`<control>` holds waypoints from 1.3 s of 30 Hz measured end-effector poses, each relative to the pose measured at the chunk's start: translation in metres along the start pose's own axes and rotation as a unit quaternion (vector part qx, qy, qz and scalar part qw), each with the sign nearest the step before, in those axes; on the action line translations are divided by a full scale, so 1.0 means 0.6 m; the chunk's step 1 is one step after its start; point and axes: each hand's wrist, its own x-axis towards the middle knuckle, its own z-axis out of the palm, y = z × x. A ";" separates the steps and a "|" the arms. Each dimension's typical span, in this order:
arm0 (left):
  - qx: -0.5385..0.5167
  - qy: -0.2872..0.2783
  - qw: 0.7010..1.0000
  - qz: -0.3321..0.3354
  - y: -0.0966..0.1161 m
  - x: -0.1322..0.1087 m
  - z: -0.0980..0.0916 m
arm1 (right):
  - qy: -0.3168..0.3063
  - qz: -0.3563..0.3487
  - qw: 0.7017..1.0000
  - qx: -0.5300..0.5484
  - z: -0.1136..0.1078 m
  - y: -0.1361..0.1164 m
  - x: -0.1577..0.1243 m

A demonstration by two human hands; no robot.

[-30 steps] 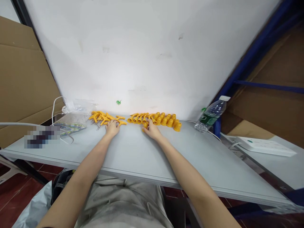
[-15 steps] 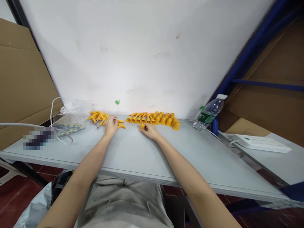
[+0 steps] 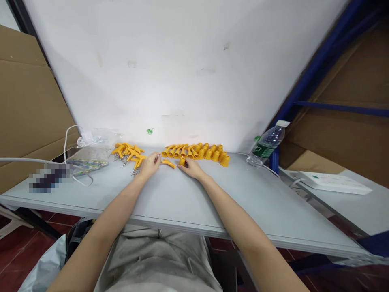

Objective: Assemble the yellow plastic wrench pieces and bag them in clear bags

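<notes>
My left hand (image 3: 149,165) is closed in a pinch on a curved yellow plastic handle (image 3: 169,163), whose end sticks out to the right. Just across from it, my right hand (image 3: 193,168) grips a small yellow plastic cup (image 3: 182,161) that stands on the table. A narrow gap separates the handle's tip from this cup. Left of my left hand lies a loose pile of yellow handles (image 3: 130,151), with small metal screws (image 3: 135,172) at its near edge. Behind my hands are several yellow cups with handles attached (image 3: 176,151). More plain yellow cups (image 3: 215,155) stand to their right.
The grey table (image 3: 188,207) meets a white wall (image 3: 182,73) at the back. A water bottle (image 3: 270,142) leans at the right, near a white power strip (image 3: 334,182). At the left lie a clear plastic bag (image 3: 91,156), white cables (image 3: 30,159) and a blurred dark object (image 3: 50,178).
My left hand has moved right, away from the pile, bringing the yellow handle close to the cup. My right hand stays in place on the cup.
</notes>
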 end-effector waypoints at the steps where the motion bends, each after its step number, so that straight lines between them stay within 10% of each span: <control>1: 0.005 -0.029 1.000 -0.007 0.000 -0.001 0.001 | 0.002 -0.003 1.000 0.002 0.001 0.001 0.000; 8: 0.072 -0.210 0.975 0.011 0.002 -0.007 0.010 | 0.003 -0.006 1.000 0.009 0.002 0.003 0.002; 26: 0.106 -0.152 0.978 0.092 -0.010 -0.016 0.043 | -0.007 -0.081 0.997 -0.004 0.014 -0.023 -0.005; 33: -0.081 0.062 0.994 0.027 -0.010 0.002 0.042 | -0.012 -0.056 0.998 -0.016 0.001 -0.023 -0.005; 39: -0.295 0.218 0.922 -0.127 0.000 0.019 0.028 | -0.020 -0.041 0.999 -0.020 -0.004 -0.024 -0.006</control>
